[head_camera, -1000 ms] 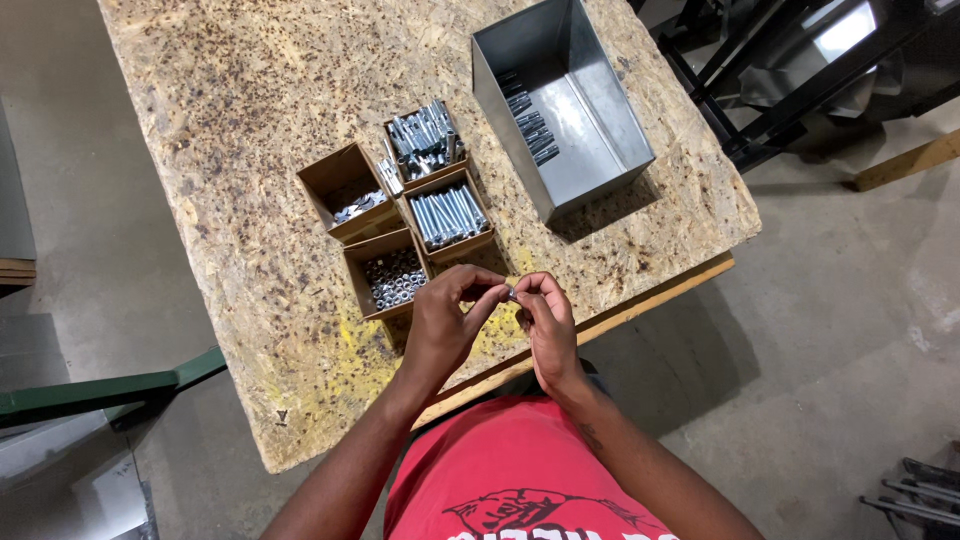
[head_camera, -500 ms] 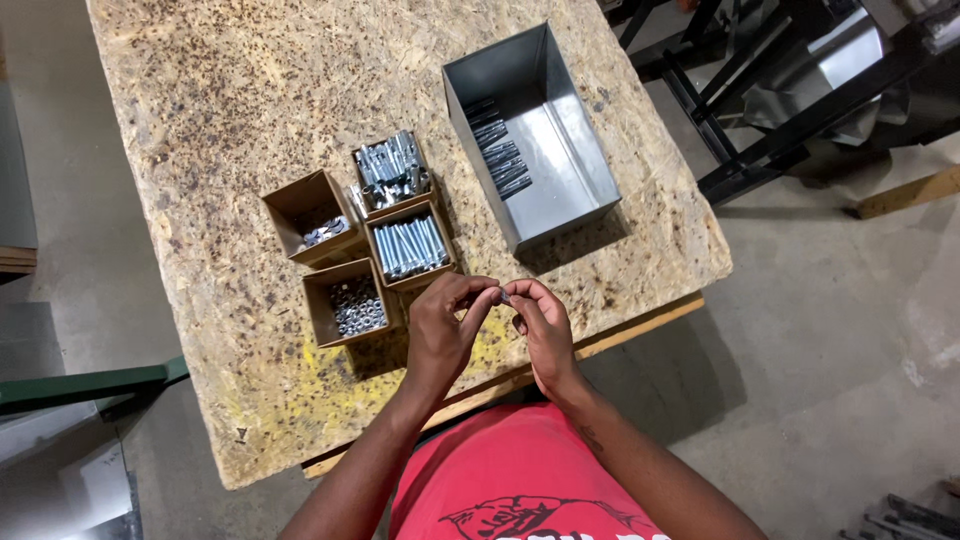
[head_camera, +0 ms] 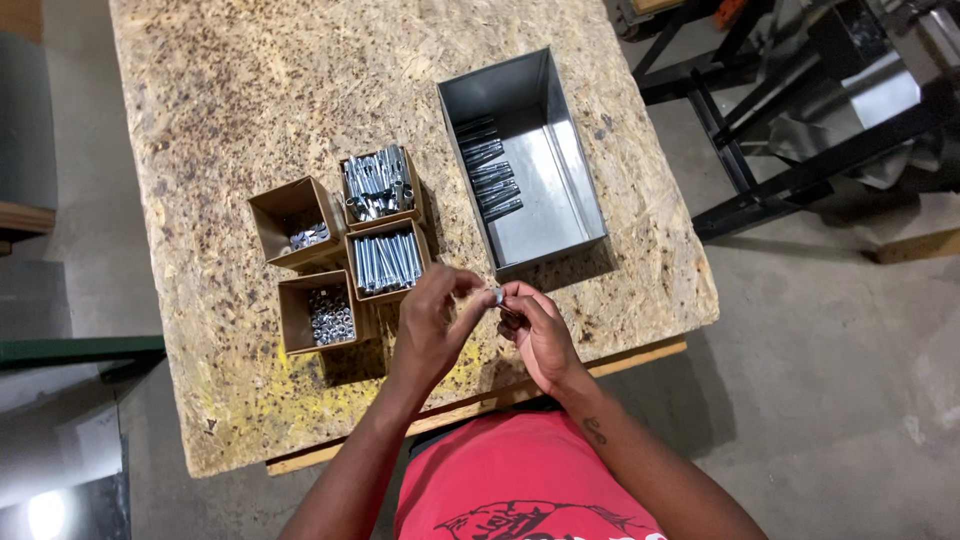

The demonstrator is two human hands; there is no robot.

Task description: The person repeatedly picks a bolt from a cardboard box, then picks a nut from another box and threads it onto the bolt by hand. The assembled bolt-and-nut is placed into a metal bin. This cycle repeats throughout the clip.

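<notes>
Both hands meet above the near edge of the tabletop [head_camera: 230,110]. Left hand [head_camera: 432,322] and right hand [head_camera: 537,330] each pinch, fingers closed, 1 small metal fastener [head_camera: 497,296] held between the fingertips; its exact kind is too small to tell. Just beyond the left hand sit 4 cardboard boxes: bolts [head_camera: 387,260], mixed bolts [head_camera: 377,184], nuts [head_camera: 329,314], small parts [head_camera: 309,236]. A grey metal bin [head_camera: 560,190] with finished bolts along its left wall stands beyond the right hand.

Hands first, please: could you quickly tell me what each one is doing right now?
Left hand: fingers pinched on a small silvery metal piece.
Right hand: fingers closed on the same piece.
</notes>
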